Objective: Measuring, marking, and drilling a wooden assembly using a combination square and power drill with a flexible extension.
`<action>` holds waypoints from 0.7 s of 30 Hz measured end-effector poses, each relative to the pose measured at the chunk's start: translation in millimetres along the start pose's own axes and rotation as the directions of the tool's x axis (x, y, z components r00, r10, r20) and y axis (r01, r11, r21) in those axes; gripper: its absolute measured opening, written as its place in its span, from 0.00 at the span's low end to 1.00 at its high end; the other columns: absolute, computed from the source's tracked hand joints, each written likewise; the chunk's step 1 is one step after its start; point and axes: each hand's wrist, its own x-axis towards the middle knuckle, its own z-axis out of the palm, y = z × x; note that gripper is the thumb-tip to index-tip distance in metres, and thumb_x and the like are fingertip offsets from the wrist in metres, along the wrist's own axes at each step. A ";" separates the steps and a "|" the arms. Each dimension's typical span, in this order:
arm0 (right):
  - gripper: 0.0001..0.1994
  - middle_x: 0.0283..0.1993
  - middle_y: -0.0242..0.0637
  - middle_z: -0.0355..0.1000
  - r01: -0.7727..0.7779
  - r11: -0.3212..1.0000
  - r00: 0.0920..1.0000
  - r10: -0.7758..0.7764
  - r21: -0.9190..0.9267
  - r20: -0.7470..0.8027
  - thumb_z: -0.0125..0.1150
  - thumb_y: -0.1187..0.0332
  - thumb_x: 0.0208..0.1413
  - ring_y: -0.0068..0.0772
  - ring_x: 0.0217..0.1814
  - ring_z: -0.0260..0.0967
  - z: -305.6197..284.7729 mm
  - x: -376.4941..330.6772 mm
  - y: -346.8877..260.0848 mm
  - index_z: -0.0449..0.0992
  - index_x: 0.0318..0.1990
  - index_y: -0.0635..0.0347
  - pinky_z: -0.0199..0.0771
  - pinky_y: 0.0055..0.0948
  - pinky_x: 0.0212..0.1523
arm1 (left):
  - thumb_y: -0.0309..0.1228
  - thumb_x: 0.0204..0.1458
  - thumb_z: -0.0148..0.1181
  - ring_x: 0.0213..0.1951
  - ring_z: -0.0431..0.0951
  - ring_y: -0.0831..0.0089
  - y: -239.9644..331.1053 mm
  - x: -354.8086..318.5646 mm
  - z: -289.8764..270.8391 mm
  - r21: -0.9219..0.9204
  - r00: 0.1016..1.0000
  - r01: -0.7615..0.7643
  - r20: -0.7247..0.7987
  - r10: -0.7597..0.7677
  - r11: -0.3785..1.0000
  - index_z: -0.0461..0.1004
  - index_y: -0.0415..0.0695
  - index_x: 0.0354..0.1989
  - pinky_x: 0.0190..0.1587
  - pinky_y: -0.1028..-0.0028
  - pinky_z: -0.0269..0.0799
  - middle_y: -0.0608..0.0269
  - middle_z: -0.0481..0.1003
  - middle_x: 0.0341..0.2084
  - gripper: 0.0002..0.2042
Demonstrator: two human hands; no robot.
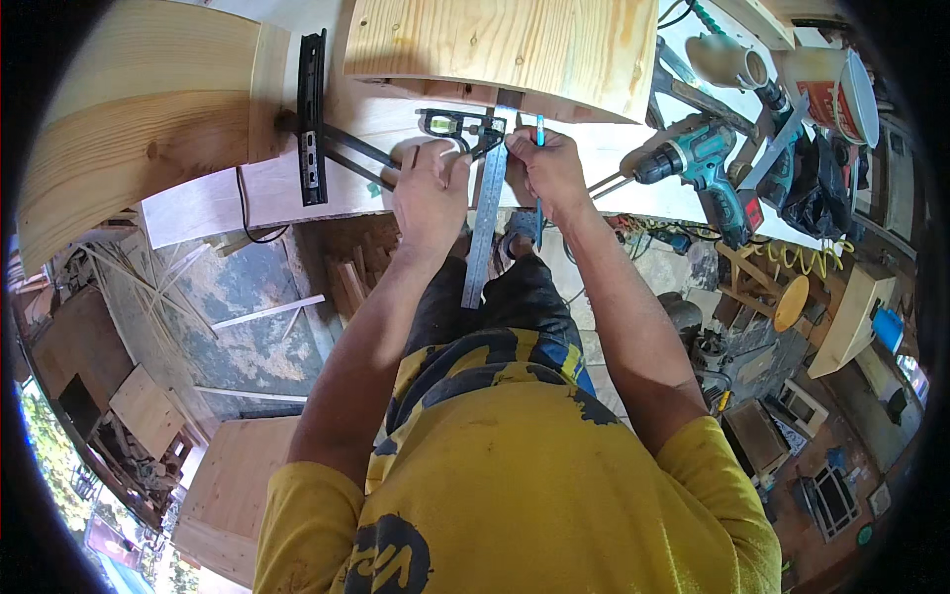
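My left hand [432,193] is closed at the black head of a combination square [482,223], which has a bubble vial in it. The square's steel blade reaches back under the edge of a pine box [510,45] and forward past the bench edge over my legs. Closed around a thin blue pencil [540,129], my right hand [554,173] is just right of the blade, its thumb and forefinger close to the square's head. A black drawer slide [312,119] lies to the left of my left hand. Part of the blade is hidden beneath the box.
A curved pine panel [148,119] stands at the left of the white bench top [198,213]. On the right lie a teal cordless drill [703,168], a black plastic bag [816,188] and a white bucket [831,94]. Wood offcuts and tools clutter the floor below.
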 end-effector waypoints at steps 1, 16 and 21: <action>0.06 0.19 0.29 0.69 0.008 1.000 1.000 -0.008 0.024 0.019 0.59 0.71 0.58 0.15 0.13 0.55 -0.4 -0.2 0.4 0.77 0.30 0.61 0.52 0.20 0.14 | 0.30 0.48 0.65 0.26 0.75 0.60 -0.4 5.6 0.1 0.007 0.994 -0.103 -0.038 0.103 0.995 0.77 0.41 0.31 0.35 0.65 0.71 0.55 0.74 0.25 0.07; 0.07 0.20 0.34 0.70 -0.003 0.998 0.998 0.000 0.066 0.058 0.57 0.74 0.58 0.20 0.15 0.61 0.6 4.7 2.0 0.76 0.28 0.64 0.58 0.22 0.17 | 0.37 0.49 0.61 0.34 0.79 0.54 0.3 50.5 -0.9 0.190 0.937 -0.201 0.322 0.133 0.961 0.80 0.52 0.40 0.39 0.62 0.74 0.55 0.79 0.30 0.10; 0.07 0.20 0.31 0.70 -0.009 0.999 0.999 0.008 0.035 0.035 0.58 0.73 0.58 0.18 0.16 0.60 2.7 3.8 -0.3 0.77 0.28 0.62 0.57 0.21 0.18 | 0.36 0.52 0.57 0.36 0.79 0.54 -2.0 55.1 -2.8 0.234 0.892 -0.341 0.385 0.235 0.911 0.78 0.53 0.42 0.40 0.57 0.72 0.54 0.79 0.31 0.10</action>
